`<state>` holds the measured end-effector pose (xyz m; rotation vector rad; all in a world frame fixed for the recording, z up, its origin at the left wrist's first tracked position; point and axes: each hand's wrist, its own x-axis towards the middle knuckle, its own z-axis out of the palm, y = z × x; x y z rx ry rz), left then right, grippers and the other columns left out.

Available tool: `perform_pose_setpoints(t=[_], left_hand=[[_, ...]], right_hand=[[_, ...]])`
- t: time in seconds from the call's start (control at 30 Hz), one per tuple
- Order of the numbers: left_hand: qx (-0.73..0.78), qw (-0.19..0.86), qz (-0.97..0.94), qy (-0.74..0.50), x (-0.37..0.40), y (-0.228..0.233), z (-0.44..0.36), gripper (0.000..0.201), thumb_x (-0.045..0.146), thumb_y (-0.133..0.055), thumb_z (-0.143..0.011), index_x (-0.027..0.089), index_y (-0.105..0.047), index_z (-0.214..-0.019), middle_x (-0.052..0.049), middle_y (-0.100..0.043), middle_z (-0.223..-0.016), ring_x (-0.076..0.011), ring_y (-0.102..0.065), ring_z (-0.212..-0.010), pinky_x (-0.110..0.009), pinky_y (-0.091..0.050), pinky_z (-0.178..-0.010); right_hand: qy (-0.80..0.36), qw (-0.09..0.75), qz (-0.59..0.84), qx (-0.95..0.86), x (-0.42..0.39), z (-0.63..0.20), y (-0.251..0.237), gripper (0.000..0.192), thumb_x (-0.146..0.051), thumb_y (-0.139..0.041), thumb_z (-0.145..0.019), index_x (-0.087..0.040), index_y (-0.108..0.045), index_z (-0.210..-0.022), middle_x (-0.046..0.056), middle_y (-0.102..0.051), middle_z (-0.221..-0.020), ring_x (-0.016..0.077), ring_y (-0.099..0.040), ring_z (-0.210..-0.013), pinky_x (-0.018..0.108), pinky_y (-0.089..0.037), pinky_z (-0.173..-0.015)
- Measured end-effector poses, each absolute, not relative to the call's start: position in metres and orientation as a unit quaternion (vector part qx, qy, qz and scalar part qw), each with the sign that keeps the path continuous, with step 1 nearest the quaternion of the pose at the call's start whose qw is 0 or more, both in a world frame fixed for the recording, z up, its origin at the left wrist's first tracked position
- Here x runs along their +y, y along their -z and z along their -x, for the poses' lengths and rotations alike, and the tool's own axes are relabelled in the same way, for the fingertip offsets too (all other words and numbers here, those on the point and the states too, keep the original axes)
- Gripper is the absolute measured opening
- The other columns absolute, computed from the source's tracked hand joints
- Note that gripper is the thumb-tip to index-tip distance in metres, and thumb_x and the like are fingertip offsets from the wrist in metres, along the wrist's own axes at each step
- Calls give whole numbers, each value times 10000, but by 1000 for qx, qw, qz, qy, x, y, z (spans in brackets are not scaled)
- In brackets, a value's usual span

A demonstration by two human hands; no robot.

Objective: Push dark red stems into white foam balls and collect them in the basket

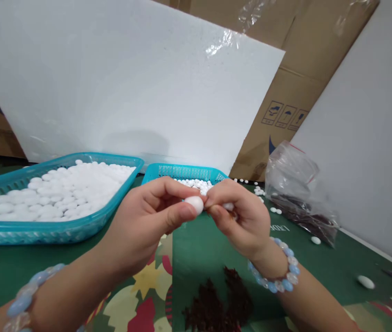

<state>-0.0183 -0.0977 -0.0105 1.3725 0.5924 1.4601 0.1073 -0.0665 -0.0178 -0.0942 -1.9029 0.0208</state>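
My left hand [144, 212] pinches a smooth white egg-shaped piece [195, 204] between thumb and fingers, in front of the baskets. Right against its tip, my right hand [242, 214] is closed in a pinch on something thin and brownish, too small to make out. Another white egg-shaped piece [228, 206] shows among the curled fingers of that hand. Below the hands, a dark brown shredded-looking heap [216, 302] lies on the green table mat [196, 249].
On the left stands a large turquoise basket [78, 226] full of white egg-shaped pieces. A smaller turquoise basket [185, 170] with more sits behind my hands. To the right are a clear plastic bag [291, 173] with dark brown material and scattered loose pieces [366, 281]. A white board [140, 83] leans against cardboard.
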Motion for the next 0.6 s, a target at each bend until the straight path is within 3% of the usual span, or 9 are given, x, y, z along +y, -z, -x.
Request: perform_pose_setpoints(t=[0.23,0.6], left_hand=[[228,525,-521,-633,-101,15,11,50,168,-590,-533,196,-550,-520,56,-511,-515,-5,-385,-404,-75,-307,-354],[189,472,-568,-648,-108,19,6,94,142,-551,-572,197,-499,-515,63,-436,-522,-16,-363,-370,-109,-281,-292]], right_hand=[[-27,602,44,-797,-70,-105,21,97,-149,-382,-737,-180,-406,-648,-22,-446,-549,55,-396,-485,170,-361,-440],[-29,613,55,-788,-78,-105,18,102,-164,-381,-743,-187,-401,-646,-21,-437,-545,62,-401,-492,175,-367,-445]])
